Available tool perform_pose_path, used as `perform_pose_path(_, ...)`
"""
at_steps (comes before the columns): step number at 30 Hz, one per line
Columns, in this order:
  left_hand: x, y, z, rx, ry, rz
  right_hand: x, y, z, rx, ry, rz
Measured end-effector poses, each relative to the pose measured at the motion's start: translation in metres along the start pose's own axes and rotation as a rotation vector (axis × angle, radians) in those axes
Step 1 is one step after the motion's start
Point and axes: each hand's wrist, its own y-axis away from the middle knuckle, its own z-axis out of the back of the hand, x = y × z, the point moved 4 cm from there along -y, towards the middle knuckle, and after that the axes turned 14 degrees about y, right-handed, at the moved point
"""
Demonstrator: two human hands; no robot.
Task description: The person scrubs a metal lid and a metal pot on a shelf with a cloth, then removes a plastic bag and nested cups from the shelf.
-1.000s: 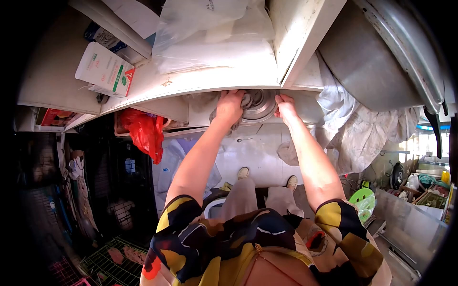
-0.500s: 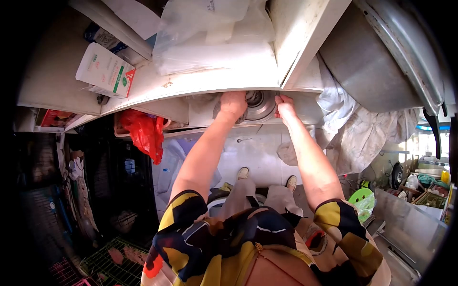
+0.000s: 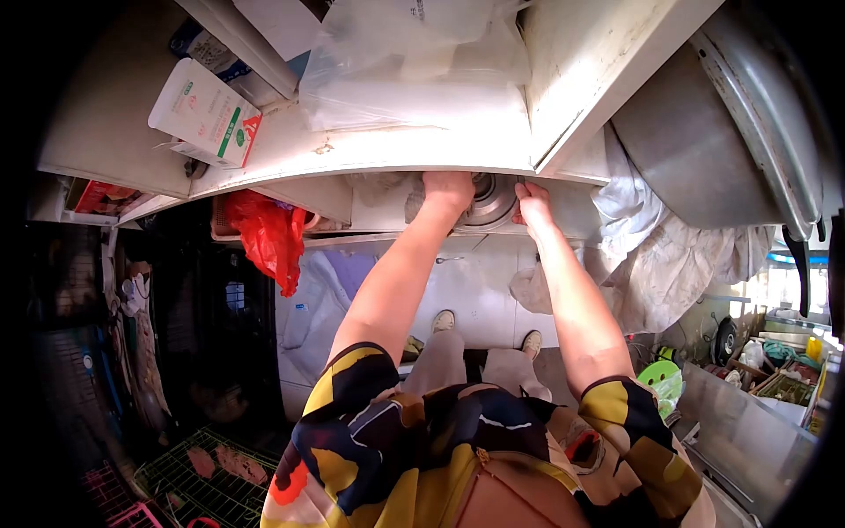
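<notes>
A round metal object (image 3: 490, 208) with stepped rings sits on the lower shelf, partly under the upper shelf's edge; its exact kind is unclear. My left hand (image 3: 450, 191) is closed at its left side and covers part of its centre. What those fingers hold is hidden. A greyish crumpled piece (image 3: 413, 204), cloth or plastic, shows just left of that hand. On the opposite side, my right hand (image 3: 532, 209) has its fingers pinched at the object's right rim.
Above, the upper shelf (image 3: 387, 158) holds clear plastic bags (image 3: 422, 79) and a white carton (image 3: 207, 114). A red plastic bag (image 3: 268, 242) hangs at the left. To the right are a large metal pot (image 3: 695, 132) and draped pale cloth (image 3: 664, 255).
The view has shifted slightly, moving the shelves rightward in the picture. My left hand now covers more of the metal object's centre. My right hand stays at its right rim.
</notes>
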Motion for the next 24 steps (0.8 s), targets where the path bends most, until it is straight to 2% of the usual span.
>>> perform_pose_path(4,0.020,0.011,0.016,0.011,0.089,0.096,0.003,-0.005,-0.002,0.053,0.000,-0.049)
perform_pose_path(6,0.024,0.000,0.004,-0.126,0.095,-0.008,0.000,-0.007,-0.003,0.067,0.012,-0.031)
perform_pose_path(7,0.024,-0.011,-0.008,-0.119,0.102,-0.013,-0.003,-0.008,-0.001,0.066,0.018,-0.024)
perform_pose_path(9,0.010,-0.032,-0.016,-0.366,0.234,-0.188,0.000,-0.005,0.001,0.041,0.020,-0.034)
perform_pose_path(10,0.002,-0.036,-0.022,-0.362,0.241,-0.189,0.002,-0.002,0.001,0.032,0.023,-0.040)
perform_pose_path(12,-0.021,-0.040,-0.030,-0.100,0.475,-0.086,-0.001,-0.002,0.002,0.035,-0.018,-0.075)
perform_pose_path(13,-0.033,-0.034,-0.037,-0.103,0.476,-0.081,-0.001,-0.003,0.000,0.040,-0.064,-0.102)
perform_pose_path(15,-0.059,-0.011,-0.041,-0.198,0.100,-0.276,-0.001,-0.009,0.000,0.060,-0.093,-0.132)
perform_pose_path(17,-0.057,0.001,-0.034,0.205,0.258,-0.108,-0.011,-0.009,-0.001,0.086,-0.116,-0.168)
perform_pose_path(18,-0.055,0.014,-0.028,0.056,0.254,-0.233,-0.010,-0.012,-0.002,0.084,-0.143,-0.146)
perform_pose_path(24,-0.012,0.072,-0.011,0.035,0.328,-0.459,-0.006,-0.011,-0.002,-0.003,-0.119,-0.023)
